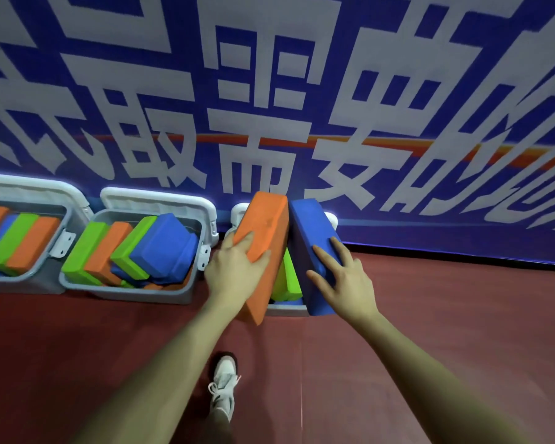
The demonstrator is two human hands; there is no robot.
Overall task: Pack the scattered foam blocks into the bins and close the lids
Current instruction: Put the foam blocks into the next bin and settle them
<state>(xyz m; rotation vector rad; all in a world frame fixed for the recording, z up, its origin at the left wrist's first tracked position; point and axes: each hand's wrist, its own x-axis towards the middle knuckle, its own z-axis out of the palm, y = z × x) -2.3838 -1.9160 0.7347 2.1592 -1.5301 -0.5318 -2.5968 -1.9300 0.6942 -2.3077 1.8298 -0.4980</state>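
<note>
Fingers of the left hand (237,270) curl over the edge of a long orange foam block (265,248), thumb on its near face, gripping it as it tilts upright. Beside it, I see the right hand (340,277) holding a long blue foam block (311,248), its fingers (342,251) spread along the top face and the thumb against the side. Both blocks stand on end, leaning together and touching near their tops, above a pale grey plastic bin (285,310) that they mostly hide. Between them, bright green foam blocks (289,280) sit inside that bin.

To the left, a second grey plastic bin (125,293) with its white lid (154,201) hinged open behind holds green, orange and blue blocks packed at angles. Further left, a third open grey bin (23,277), cut off by the frame edge, holds more blocks standing in a row. All three bins rest on a dark red floor (430,309) against a blue wall banner with large white characters (269,91). A white laced sneaker (224,386) shows below, between my forearms.
</note>
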